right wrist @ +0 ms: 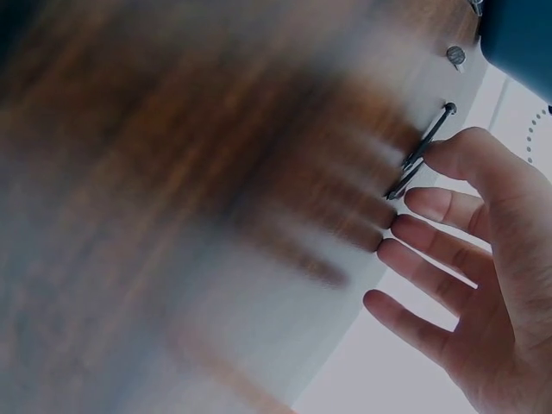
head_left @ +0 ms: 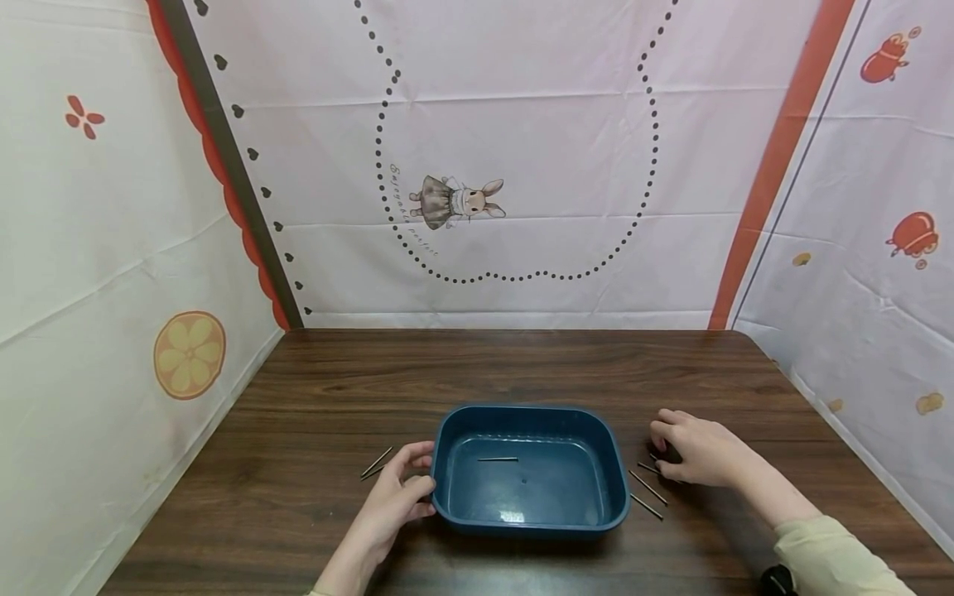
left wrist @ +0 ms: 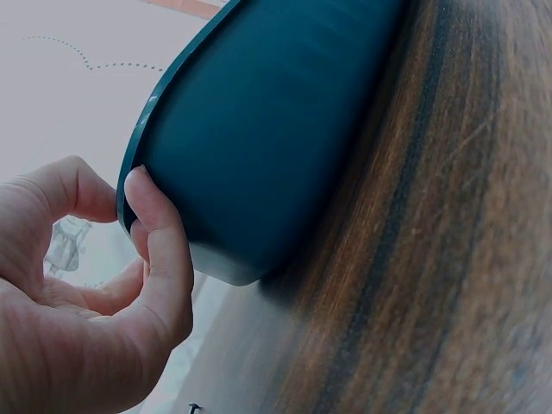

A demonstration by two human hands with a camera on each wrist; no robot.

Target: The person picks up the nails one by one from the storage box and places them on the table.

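A dark blue plastic container (head_left: pixel 524 517) stands on the table, with one nail (head_left: pixel 498 459) lying inside it. My left hand (head_left: pixel 395 501) pinches the container's left rim; in the left wrist view its fingers (left wrist: pixel 153 203) bend against the rim and outer wall. To the right of the container, my right hand (head_left: pixel 701 451) reaches down over several loose metal nails (head_left: pixel 648 488). In the right wrist view, its thumb and fingers are spread apart beside a dark nail (right wrist: pixel 434 134), close to touching it. Whether the thumb makes contact is unclear.
A couple of nails (head_left: pixel 376 463) lie left of the container, beside my left hand. The brown wood-grain table (head_left: pixel 335 372) is bordered by printed white cloth (head_left: pixel 522 248) at the back and both sides.
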